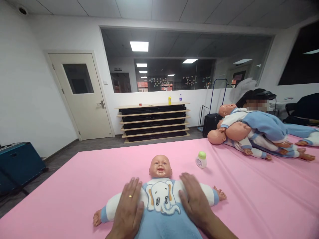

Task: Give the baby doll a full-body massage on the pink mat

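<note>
A baby doll lies on its back on the pink table cover, head away from me and arms spread. It wears a blue and white outfit with an elephant face on the chest. My left hand, with a ring on one finger, lies flat over the doll's shoulder and upper arm on the left. On the other side my right hand rests over the opposite shoulder and upper arm, fingers stretched out and slightly blurred. Neither hand grasps anything. The doll's legs are out of view.
A small bottle with a green cap stands beyond my right hand. Several more dolls are piled at the right, with a person in a black cap behind them. A low stack of boards stands by the far wall; a blue suitcase is left.
</note>
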A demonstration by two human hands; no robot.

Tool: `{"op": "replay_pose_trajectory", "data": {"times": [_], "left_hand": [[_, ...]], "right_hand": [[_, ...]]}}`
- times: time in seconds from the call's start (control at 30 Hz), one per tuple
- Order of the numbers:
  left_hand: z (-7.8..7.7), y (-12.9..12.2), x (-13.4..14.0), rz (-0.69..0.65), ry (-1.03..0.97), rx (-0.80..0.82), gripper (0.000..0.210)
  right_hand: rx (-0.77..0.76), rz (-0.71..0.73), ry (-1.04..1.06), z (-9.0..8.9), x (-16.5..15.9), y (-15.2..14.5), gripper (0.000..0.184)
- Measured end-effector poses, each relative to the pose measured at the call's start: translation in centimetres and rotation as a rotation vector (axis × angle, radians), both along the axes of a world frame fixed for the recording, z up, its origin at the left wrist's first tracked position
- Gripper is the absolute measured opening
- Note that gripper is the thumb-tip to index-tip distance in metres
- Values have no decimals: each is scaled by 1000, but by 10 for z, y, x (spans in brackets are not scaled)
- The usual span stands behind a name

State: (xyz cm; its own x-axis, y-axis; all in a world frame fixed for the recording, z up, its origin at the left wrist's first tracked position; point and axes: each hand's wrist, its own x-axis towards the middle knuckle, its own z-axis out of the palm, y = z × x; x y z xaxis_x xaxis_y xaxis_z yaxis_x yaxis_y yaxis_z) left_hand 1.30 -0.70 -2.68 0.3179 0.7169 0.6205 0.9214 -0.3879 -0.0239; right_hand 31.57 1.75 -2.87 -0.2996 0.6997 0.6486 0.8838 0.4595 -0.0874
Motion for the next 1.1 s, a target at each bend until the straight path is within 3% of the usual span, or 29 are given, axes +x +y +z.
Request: {"op": "replay_pose_trajectory", "data": {"times": [0.07, 0.13, 0.47, 0.8, 0.97, 1.1], "left_hand": [[-3, -2, 4, -149, -16, -85, 58], [-6, -2, 8, -200, -2, -144, 61], [-16, 2, 11, -109, 46, -32, 72], [-46, 13, 4, 84, 61, -74, 75], [-38, 9, 9, 244, 37, -142, 73], [-25, 6, 11, 401, 28, -162, 79]], "right_hand": [[-84, 227, -13, -2, -6, -2, 49], [-174, 285, -17, -4, -8, -3, 49], [-304, 116, -71, -3, -9, -1, 53], [-274, -25, -86, -5, -10, -2, 60], [-240, -105, -66, -10, -8, -1, 58], [-182, -285, -39, -18, -5, 1, 63]]}}
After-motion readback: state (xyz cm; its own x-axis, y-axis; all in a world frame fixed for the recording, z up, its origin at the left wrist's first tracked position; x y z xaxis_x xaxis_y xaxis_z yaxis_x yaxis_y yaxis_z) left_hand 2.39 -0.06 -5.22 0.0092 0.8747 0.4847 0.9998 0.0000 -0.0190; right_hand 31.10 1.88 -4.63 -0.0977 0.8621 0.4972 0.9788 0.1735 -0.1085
